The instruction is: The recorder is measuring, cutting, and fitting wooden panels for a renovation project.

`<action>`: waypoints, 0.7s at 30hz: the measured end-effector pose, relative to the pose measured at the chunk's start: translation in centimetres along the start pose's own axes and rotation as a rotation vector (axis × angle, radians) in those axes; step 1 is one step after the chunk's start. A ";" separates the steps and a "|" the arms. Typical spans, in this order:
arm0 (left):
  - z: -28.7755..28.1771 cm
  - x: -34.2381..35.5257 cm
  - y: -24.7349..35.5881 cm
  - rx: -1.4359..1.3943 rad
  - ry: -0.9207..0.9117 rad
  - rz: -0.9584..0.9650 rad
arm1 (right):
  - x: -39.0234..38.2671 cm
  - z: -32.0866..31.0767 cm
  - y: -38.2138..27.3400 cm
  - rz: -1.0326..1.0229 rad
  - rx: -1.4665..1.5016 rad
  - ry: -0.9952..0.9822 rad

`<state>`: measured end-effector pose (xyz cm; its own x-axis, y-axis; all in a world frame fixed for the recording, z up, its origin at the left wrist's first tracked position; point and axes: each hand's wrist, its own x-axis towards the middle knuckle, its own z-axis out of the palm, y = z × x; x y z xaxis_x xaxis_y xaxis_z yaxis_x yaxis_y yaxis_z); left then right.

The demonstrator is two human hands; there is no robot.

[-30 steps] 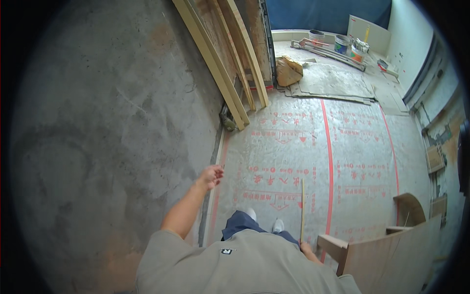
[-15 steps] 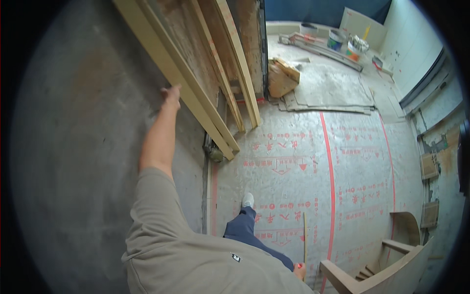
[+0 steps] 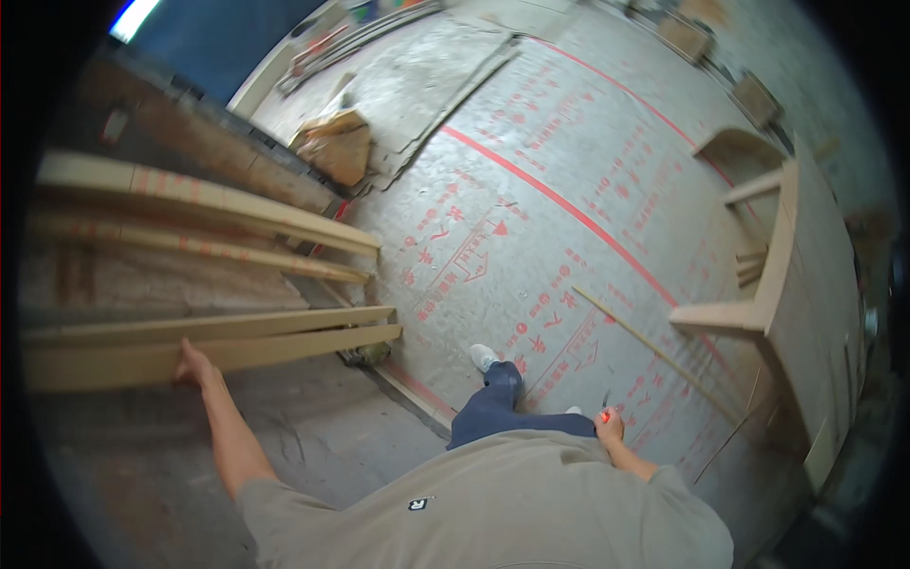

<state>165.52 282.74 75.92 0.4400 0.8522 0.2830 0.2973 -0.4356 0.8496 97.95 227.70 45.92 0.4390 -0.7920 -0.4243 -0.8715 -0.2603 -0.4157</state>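
Observation:
At the left, my left arm stretches out to a long pale wooden board [image 3: 275,351]. My left hand [image 3: 196,365] grips the board's near edge, thumb on its face, with the other fingers partly hidden. Right beside it, a second board [image 3: 313,321] runs nearly parallel. Low in front of my body, my right hand [image 3: 611,425] is closed around a small tool with a red part [image 3: 603,415] and a thin dark tip. Its exact kind is too small to make out. A thin wooden strip [image 3: 645,341] lies on the floor ahead of that hand.
Two more boards [image 3: 227,204] lean farther off at the left. A pale wooden frame with legs [image 3: 777,256] stands at the right. Printed protective sheeting [image 3: 531,228] covers the floor. A torn brown bag [image 3: 332,147] and flat sheets [image 3: 427,66] lie beyond.
My view has turned to the right, so the boards now lie across the left side. My left hand stays at the board. The right hand and its red tool show more fully.

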 end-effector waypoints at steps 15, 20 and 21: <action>-16.4 -39.6 11.3 -0.602 -1.102 0.371 | -18.0 3.9 28.7 0.715 0.621 -0.416; -27.1 -60.6 15.2 -0.850 -1.661 0.242 | -24.1 -1.6 34.5 0.597 0.496 0.275; -30.9 -65.1 15.7 -0.861 -1.727 0.179 | -24.4 -3.9 34.4 0.522 0.530 0.460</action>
<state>115.32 229.33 84.61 0.8034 -0.5738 0.1592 -0.0332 0.2238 0.9741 56.45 235.91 45.13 -0.2195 -0.9122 -0.3459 -0.6700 0.3987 -0.6262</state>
